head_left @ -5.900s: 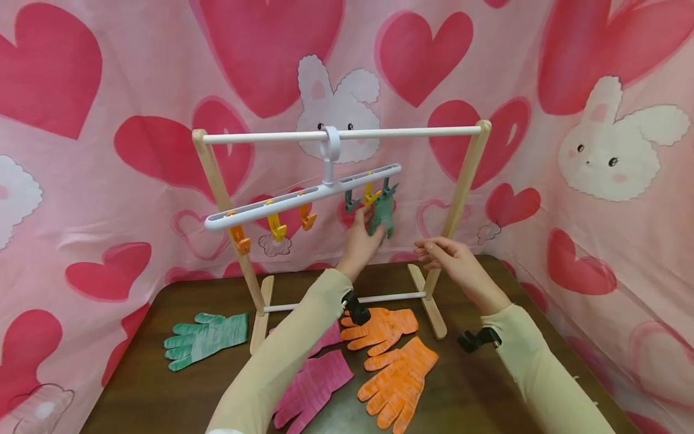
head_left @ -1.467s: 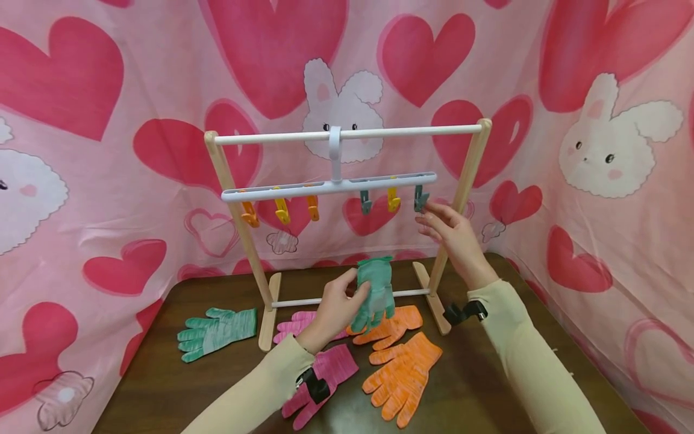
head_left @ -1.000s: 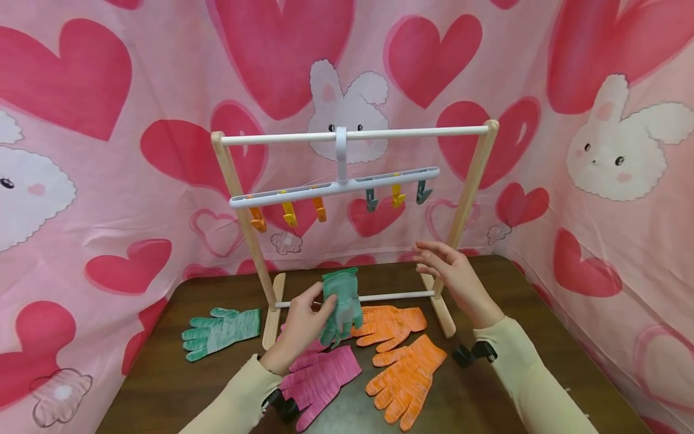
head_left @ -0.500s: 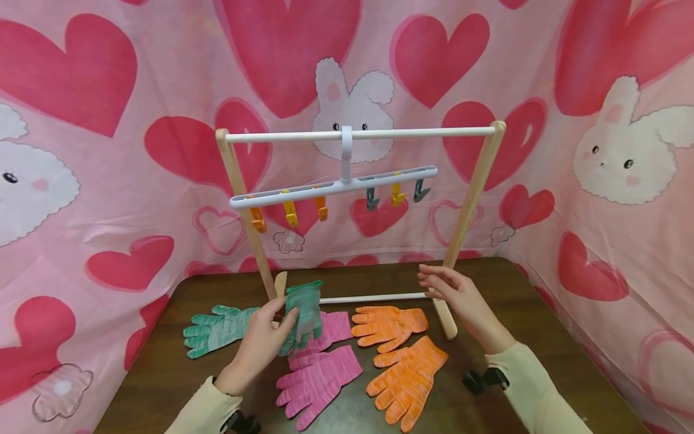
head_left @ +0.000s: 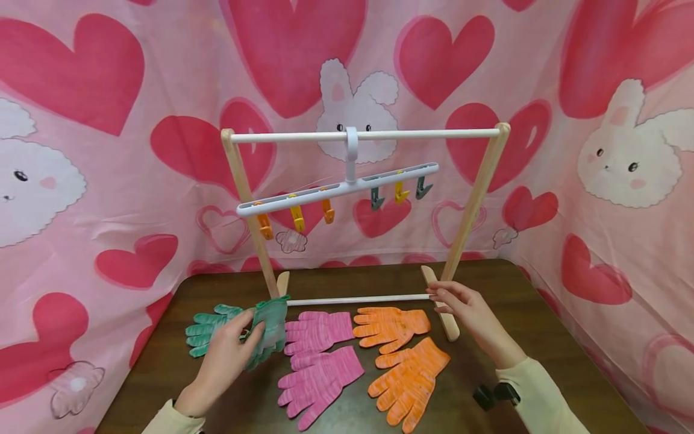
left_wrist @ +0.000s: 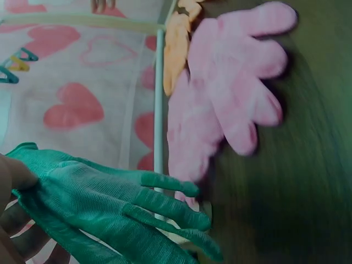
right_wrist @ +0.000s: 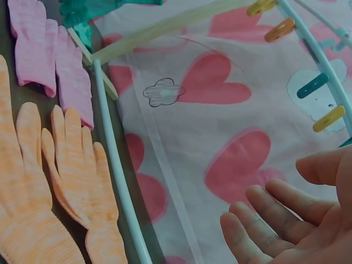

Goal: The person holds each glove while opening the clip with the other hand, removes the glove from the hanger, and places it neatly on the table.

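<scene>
My left hand (head_left: 225,355) pinches a green knitted glove (head_left: 270,328) near its cuff. In the left wrist view the glove (left_wrist: 110,192) hangs from the thumb and fingers, its own fingers dangling. Behind it in the head view, a second green glove (head_left: 208,328) lies at the table's left and is partly covered. My right hand (head_left: 468,313) holds nothing; its fingers are loosely bent beside the rack's right foot. In the right wrist view that hand (right_wrist: 291,225) shows with palm and fingers apart from everything.
A wooden rack with a white top bar (head_left: 423,134) carries a pale hanger (head_left: 325,194) with orange, yellow and grey clips, tilted up to the right. Two pink gloves (head_left: 320,380) and two orange gloves (head_left: 409,380) lie on the dark table (head_left: 515,325). A heart-print cloth (head_left: 179,72) stands behind.
The green glove, earlier clipped at the hanger's right end, is off it. My left hand has carried it down and left. My right hand has let go of the grey clip and lowered.
</scene>
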A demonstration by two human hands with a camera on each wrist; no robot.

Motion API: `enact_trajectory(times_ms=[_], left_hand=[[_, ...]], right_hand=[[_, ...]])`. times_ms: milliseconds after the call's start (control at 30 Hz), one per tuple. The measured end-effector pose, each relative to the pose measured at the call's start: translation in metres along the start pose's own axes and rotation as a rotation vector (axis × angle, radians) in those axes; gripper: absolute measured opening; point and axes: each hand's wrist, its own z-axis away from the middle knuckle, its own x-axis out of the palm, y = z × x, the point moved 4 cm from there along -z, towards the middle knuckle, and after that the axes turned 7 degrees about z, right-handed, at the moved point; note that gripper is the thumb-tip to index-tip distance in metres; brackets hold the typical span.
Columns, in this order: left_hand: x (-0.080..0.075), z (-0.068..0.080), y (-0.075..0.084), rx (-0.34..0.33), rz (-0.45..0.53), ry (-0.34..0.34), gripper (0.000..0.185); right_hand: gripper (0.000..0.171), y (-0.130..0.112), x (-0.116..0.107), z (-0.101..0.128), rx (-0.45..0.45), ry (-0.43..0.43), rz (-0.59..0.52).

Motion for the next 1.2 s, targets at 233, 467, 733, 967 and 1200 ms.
enact_trajectory(times_ms=[233, 467, 733, 967, 1200], left_hand=[[-0.013, 0.007, -0.008, 0.077, -0.145, 0.036, 0.016], [-0.026, 0.009, -0.009, 0.189, -0.232, 0.069, 0.025], [-0.042, 0.015, -0.019, 0.395, -0.432, 0.094, 0.035], [-0.036, 0.029, -0.024, 0.458, -0.613, 0.085, 0.025], [0.002, 0.056, -0.024, 0.258, -0.755, -0.181, 0.024]], right_hand=[[0.037, 0.006, 0.0, 0.005, 0.006, -0.005, 0.04], [0.036, 0.011, 0.0, 0.01, -0.016, -0.012, 0.051], [0.033, 0.012, -0.002, 0.014, -0.009, 0.0, 0.075], [0.036, 0.018, -0.003, 0.017, 0.04, -0.004, 0.081], [0.037, 0.022, -0.002, 0.02, 0.089, -0.002, 0.066]])
